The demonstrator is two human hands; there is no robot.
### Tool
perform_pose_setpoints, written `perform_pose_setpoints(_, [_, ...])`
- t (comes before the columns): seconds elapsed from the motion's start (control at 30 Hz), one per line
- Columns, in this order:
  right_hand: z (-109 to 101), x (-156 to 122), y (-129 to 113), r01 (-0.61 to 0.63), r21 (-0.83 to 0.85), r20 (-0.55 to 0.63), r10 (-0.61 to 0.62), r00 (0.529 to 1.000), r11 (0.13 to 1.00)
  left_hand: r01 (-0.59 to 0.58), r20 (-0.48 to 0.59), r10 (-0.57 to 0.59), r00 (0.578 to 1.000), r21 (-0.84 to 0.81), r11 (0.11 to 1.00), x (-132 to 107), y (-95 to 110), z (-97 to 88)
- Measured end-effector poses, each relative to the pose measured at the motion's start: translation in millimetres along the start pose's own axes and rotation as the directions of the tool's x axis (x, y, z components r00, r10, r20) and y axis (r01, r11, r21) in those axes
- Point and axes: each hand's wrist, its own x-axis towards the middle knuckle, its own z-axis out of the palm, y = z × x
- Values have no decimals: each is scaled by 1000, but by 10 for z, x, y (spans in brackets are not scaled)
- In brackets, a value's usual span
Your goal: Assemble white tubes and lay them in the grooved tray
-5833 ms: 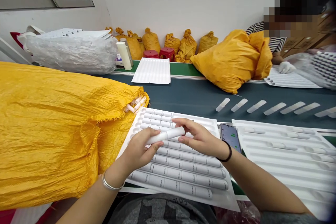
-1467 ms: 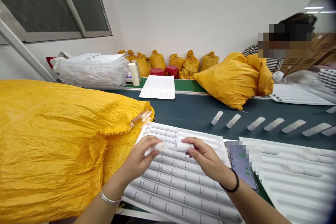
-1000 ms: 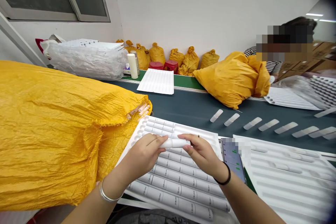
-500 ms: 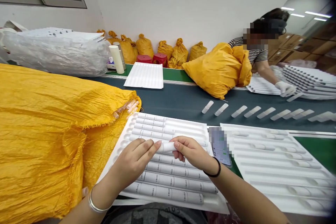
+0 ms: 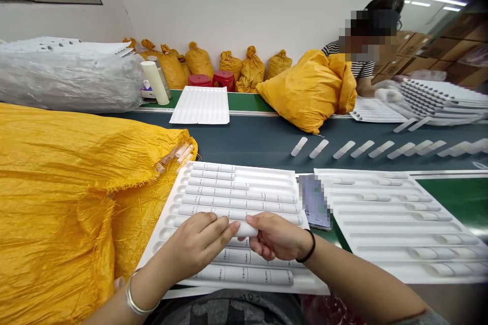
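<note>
A big yellow sack (image 5: 72,198) fills the left of the desk (image 5: 453,198), its open mouth spilling white tubes just beside the far corner of a white tray (image 5: 168,223) that lies straight ahead, most of its grooves already filled with tubes lying lengthwise. To the right sits a second tray (image 5: 385,228), only partly filled, and a phone (image 5: 314,202) lies between the two. Beyond them runs a dark belt (image 5: 259,139) carrying a spaced row of loose tubes (image 5: 343,150), and across it another person (image 5: 358,66) works beside a second yellow sack (image 5: 308,89). Over the near tray, the left hand (image 5: 194,251) and right hand (image 5: 276,236) meet on one small white tube (image 5: 244,228), each grip closed on an end with the fingertips almost touching, so that only a short middle stretch shows; it is held just above a filled row. The risk I see is a slip: with such a narrow hold on a smooth round piece, an uneven push or twist could pop it free onto the packed rows, knock neighbours out of their grooves, or roll it off the near edge of the tray.
</note>
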Motion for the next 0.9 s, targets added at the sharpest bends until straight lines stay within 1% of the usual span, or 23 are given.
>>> perform_pose_setpoints(0.03, [-4, 6, 17, 103, -102, -32, -107, 994, 989, 48, 3, -48, 999, -36, 998, 10, 8, 27])
perform_pose_setpoints(0.07, [-10, 6, 27, 226, -232, -69, -248, 966, 946, 115, 3, -115, 993, -83, 990, 18, 14, 54])
perform_pose_setpoints(0.1, [-20, 0, 29, 341, -382, -90, -401, 911, 859, 189, 10, -190, 982, -142, 972, 23, 17, 78])
perform_pose_setpoints(0.13, [-29, -15, 24, 423, -533, -77, -539, 838, 733, 264, 27, -264, 964, -207, 942, 26, 21, 98])
perform_pose_setpoints(0.17, [-34, -36, 16, 471, -661, -34, -650, 759, 584, 329, 51, -327, 944, -269, 905, 27, 28, 110])
perform_pose_setpoints(0.2, [-33, -63, 5, 492, -753, 28, -726, 687, 437, 378, 84, -372, 924, -325, 867, 26, 40, 115])
perform_pose_setpoints(0.23, [-22, -93, -4, 500, -808, 93, -770, 632, 313, 411, 111, -400, 910, -368, 834, 25, 60, 112])
perform_pose_setpoints(0.27, [0, -121, -12, 506, -834, 151, -789, 595, 222, 428, 131, -412, 902, -400, 810, 23, 88, 103])
perform_pose_setpoints(0.3, [30, -143, -18, 512, -843, 196, -794, 575, 163, 435, 144, -415, 899, -420, 796, 21, 123, 90])
perform_pose_setpoints(0.37, [97, -146, -34, 506, -858, 265, -772, 577, 84, 436, 158, -410, 898, -441, 784, 9, 192, 66])
perform_pose_setpoints(0.43, [121, -72, -88, 431, -902, 315, -711, 628, -19, 477, 206, -431, 879, -422, 771, -21, 204, 60])
perform_pose_setpoints(0.47, [94, -4, -144, 340, -939, 289, -680, 674, -62, 521, 246, -459, 854, -389, 760, -50, 165, 67])
perform_pose_setpoints(0.5, [32, 78, -224, 212, -974, 214, -666, 715, -84, 584, 294, -507, 810, -328, 743, -92, 87, 79])
perform_pose_setpoints(0.53, [-69, 166, -329, 65, -995, 101, -669, 737, -79, 658, 338, -574, 746, -241, 713, -148, -32, 92])
perform_pose_setpoints(0.57, [-209, 252, -456, -98, -995, -49, -681, 730, -34, 723, 363, -644, 673, -144, 675, -219, -189, 104])
perform_pose_setpoints(0.6, [-382, 327, -597, -222, -974, -179, -705, 686, 31, 797, 380, -734, 563, -15, 604, -304, -374, 113])
perform_pose_setpoints(0.63, [-579, 386, -742, -292, -953, -257, -724, 641, 79, 839, 369, -792, 485, 57, 541, -398, -577, 115])
perform_pose_setpoints(0.7, [-998, 448, -994, -423, -885, -420, -728, 543, 194, 875, 357, -850, 387, 149, 461, -594, -980, 102])
perform_pose_setpoints(0.73, [-1195, 455, -1084, -472, -847, -491, -702, 515, 245, 882, 339, -871, 356, 188, 433, -684, -1158, 88])
perform_pose_setpoints(0.77, [-1370, 452, -1146, -511, -811, -551, -668, 500, 286, 883, 309, -888, 342, 219, 416, -761, -1310, 71])
perform_pose_setpoints(0.8, [-1515, 444, -1181, -540, -780, -598, -631, 495, 316, 879, 283, -895, 344, 238, 413, -823, -1436, 54])
perform_pose_setpoints(0.83, [-1628, 433, -1194, -561, -757, -632, -594, 499, 335, 871, 261, -895, 361, 248, 424, -869, -1537, 38])
perform_pose_setpoints(0.9, [-1753, 411, -1180, -586, -730, -669, -540, 511, 351, 845, 241, -875, 420, 247, 474, -919, -1682, 19])
